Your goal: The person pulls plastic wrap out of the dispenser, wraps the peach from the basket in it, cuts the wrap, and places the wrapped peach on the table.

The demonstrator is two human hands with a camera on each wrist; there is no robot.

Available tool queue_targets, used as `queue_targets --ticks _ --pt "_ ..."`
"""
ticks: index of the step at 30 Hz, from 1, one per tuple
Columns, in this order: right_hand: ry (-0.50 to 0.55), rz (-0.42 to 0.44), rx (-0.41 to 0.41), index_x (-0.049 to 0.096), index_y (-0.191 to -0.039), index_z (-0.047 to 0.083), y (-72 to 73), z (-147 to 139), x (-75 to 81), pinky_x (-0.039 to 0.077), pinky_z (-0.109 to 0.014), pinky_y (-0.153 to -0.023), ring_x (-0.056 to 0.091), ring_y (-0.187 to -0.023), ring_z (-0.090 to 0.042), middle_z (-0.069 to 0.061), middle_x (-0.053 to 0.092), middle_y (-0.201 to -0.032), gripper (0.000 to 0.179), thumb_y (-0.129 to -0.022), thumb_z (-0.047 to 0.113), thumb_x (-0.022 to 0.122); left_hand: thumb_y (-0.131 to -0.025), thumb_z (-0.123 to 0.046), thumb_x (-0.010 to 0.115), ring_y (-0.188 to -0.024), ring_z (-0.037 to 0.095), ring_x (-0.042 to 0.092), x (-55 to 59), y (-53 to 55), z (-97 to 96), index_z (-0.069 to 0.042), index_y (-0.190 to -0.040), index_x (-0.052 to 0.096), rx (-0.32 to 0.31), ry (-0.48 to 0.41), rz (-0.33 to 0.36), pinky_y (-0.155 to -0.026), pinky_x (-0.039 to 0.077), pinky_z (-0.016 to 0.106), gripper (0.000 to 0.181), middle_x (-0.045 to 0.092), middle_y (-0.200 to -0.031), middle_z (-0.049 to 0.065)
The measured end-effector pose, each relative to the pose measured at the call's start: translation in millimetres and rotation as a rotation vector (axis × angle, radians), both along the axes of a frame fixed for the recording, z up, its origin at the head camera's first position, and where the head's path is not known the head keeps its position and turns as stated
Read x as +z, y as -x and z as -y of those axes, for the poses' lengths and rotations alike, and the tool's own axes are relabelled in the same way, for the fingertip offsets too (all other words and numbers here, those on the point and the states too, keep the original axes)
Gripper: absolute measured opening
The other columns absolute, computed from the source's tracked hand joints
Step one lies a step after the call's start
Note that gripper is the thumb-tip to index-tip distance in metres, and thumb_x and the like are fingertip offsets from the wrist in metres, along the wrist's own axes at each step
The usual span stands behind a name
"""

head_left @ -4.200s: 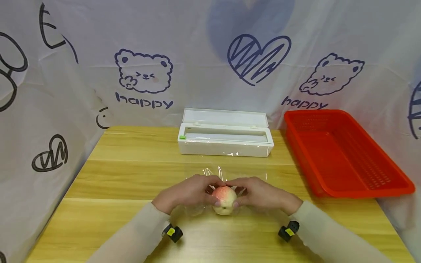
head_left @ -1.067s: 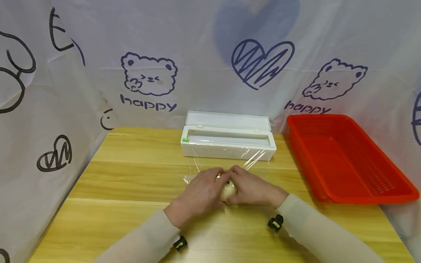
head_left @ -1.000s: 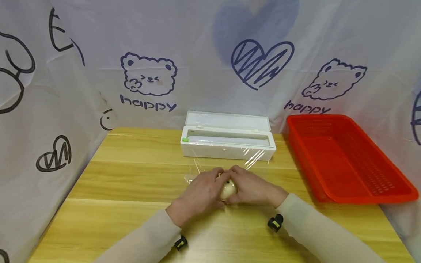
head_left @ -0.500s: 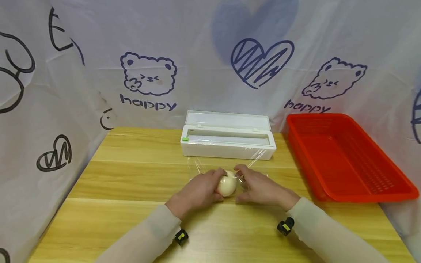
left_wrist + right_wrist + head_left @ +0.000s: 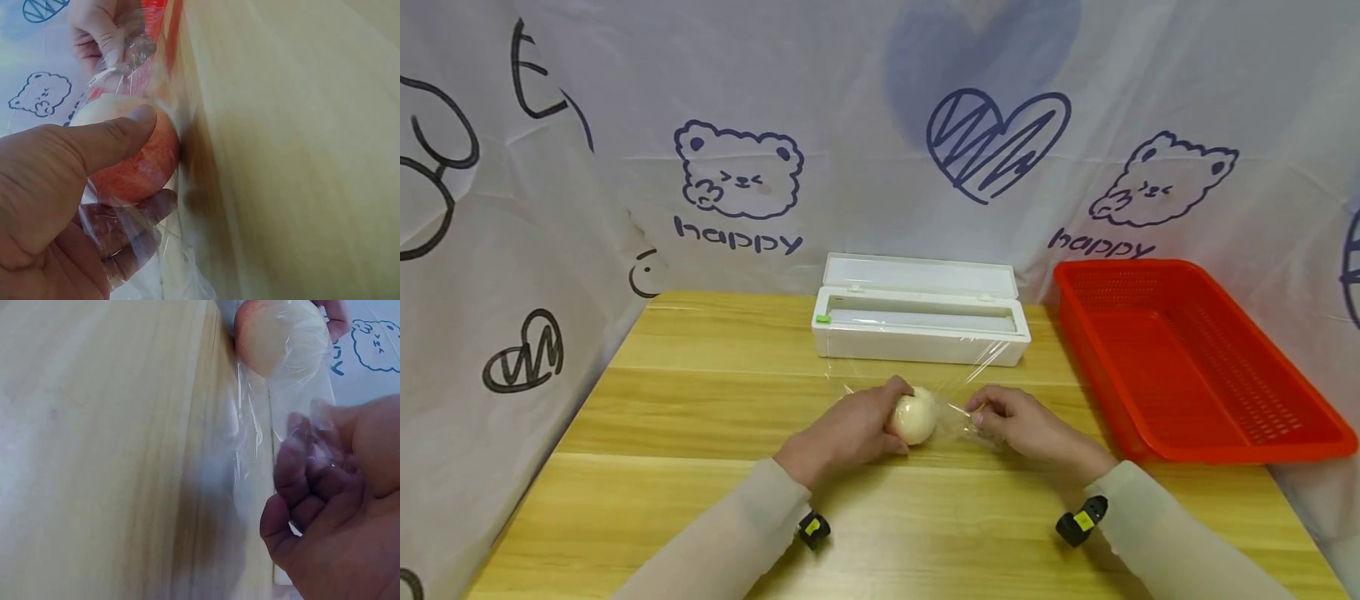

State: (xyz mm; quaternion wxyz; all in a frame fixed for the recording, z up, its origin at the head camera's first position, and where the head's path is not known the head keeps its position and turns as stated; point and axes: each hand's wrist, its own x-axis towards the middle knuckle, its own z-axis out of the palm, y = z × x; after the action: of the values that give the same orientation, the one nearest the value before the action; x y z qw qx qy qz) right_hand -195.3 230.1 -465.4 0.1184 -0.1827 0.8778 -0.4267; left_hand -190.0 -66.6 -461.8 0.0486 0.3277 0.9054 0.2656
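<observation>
A peach (image 5: 915, 417), pale on one side and reddish on the other, is held in my left hand (image 5: 853, 429) over the middle of the table. In the left wrist view, my thumb lies across the peach (image 5: 134, 165) and fingers curl beneath it through clear film. Plastic wrap (image 5: 294, 350) covers the peach and stretches back to the white box (image 5: 921, 343). To the right, my right hand (image 5: 1030, 429) pinches a gathered edge of the wrap between thumb and fingers, apart from the fruit.
The white wrap box stands at the back of the wooden table (image 5: 700, 500) with its lid raised and a roll inside. At the right is a red plastic basket (image 5: 1180, 367). A patterned cloth (image 5: 865, 125) hangs behind.
Earlier both hands gripped the peach together, and it has been turned so its pale side shows. My right hand has since let go of it and moved right, drawing the plastic wrap outward.
</observation>
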Motion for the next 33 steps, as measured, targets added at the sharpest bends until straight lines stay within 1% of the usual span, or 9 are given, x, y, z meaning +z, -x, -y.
queue_targets --ticks 4,7,10,13,16,20,24,29,33 --pt "0.003 -0.013 -0.059 0.071 -0.109 0.001 4.7 -2.4 -2.1 0.045 -0.024 -0.061 0.054 -0.068 -0.012 -0.001 0.060 -0.077 0.011 -0.102 0.009 0.069 -0.086 -0.025 0.090 -0.099 0.023 0.070 6.3 5.6 0.6 -0.014 -0.139 0.050 -0.007 0.010 0.046 -0.092 0.057 0.042 0.068 0.073 -0.117 0.010" --pt "-0.060 -0.050 -0.096 0.070 -0.106 0.002 6.9 0.4 0.8 0.045 -0.026 -0.059 0.054 -0.066 -0.014 -0.003 0.061 -0.077 0.009 -0.101 0.009 0.068 -0.086 -0.026 0.090 -0.097 0.024 0.069 12.0 12.3 0.5 -0.016 -0.140 0.050 0.003 0.023 0.108 -0.091 0.056 0.044 0.068 0.074 -0.115 0.009" --pt "-0.200 -0.243 -0.150 0.071 -0.105 0.002 5.0 8.0 6.7 0.050 -0.033 -0.068 0.058 -0.074 -0.019 -0.005 0.065 -0.084 0.008 -0.099 0.008 0.068 -0.085 -0.028 0.090 -0.095 0.022 0.067 16.5 19.1 1.6 -0.020 -0.139 0.050 0.018 0.018 0.179 -0.090 0.054 0.043 0.068 0.074 -0.111 0.006" --pt "-0.262 -0.524 -0.188 0.071 -0.107 0.002 -0.5 22.7 13.7 0.056 -0.043 -0.078 0.065 -0.086 -0.026 -0.009 0.069 -0.095 0.012 -0.096 0.006 0.069 -0.084 -0.030 0.091 -0.093 0.020 0.066 18.5 23.8 3.9 -0.024 -0.137 0.052 0.031 0.000 0.238 -0.089 0.054 0.040 0.066 0.073 -0.110 0.002" --pt "-0.275 -0.700 -0.089 0.070 -0.119 0.004 -7.5 43.3 17.8 0.057 -0.050 -0.092 0.067 -0.105 -0.032 -0.012 0.070 -0.113 0.025 -0.096 0.013 0.074 -0.084 -0.029 0.091 -0.092 0.017 0.065 19.5 26.9 6.8 -0.025 -0.133 0.054 0.036 -0.037 0.291 -0.090 0.053 0.038 0.062 0.072 -0.108 -0.001" --pt "-0.364 -0.660 0.139 0.057 -0.144 0.008 -12.2 67.1 13.9 0.053 -0.051 -0.107 0.059 -0.127 -0.033 -0.014 0.060 -0.139 0.064 -0.091 0.035 0.084 -0.085 -0.025 0.090 -0.095 0.016 0.066 19.8 30.0 8.4 -0.027 -0.130 0.056 0.046 -0.084 0.354 -0.092 0.053 0.036 0.057 0.071 -0.109 -0.003" --pt "-0.423 -0.599 0.175 0.044 -0.156 0.010 -8.5 77.9 5.8 0.051 -0.050 -0.110 0.055 -0.128 -0.033 -0.014 0.053 -0.142 0.095 -0.081 0.044 0.092 -0.088 -0.029 0.087 -0.099 0.015 0.066 20.0 32.0 8.2 -0.027 -0.138 0.058 0.048 -0.093 0.377 -0.094 0.053 0.037 0.058 0.071 -0.113 -0.005" --pt "-0.414 -0.635 0.162 0.048 -0.150 0.012 2.8 82.1 0.3 0.051 -0.049 -0.107 0.057 -0.124 -0.032 -0.011 0.058 -0.133 0.088 -0.081 0.042 0.092 -0.089 -0.043 0.086 -0.104 0.017 0.065 21.3 33.0 13.7 -0.031 -0.152 0.054 0.052 -0.051 0.357 -0.098 0.052 0.039 0.072 0.072 -0.118 -0.005" --pt "-0.436 -0.587 0.168 0.052 -0.144 0.010 13.4 82.0 2.4 0.051 -0.050 -0.108 0.059 -0.124 -0.032 -0.012 0.060 -0.133 0.075 -0.086 0.043 0.087 -0.092 -0.042 0.083 -0.107 0.017 0.068 25.1 35.8 25.5 -0.025 -0.156 0.051 0.059 -0.020 0.336 -0.097 0.055 0.041 0.074 0.074 -0.123 0.001"
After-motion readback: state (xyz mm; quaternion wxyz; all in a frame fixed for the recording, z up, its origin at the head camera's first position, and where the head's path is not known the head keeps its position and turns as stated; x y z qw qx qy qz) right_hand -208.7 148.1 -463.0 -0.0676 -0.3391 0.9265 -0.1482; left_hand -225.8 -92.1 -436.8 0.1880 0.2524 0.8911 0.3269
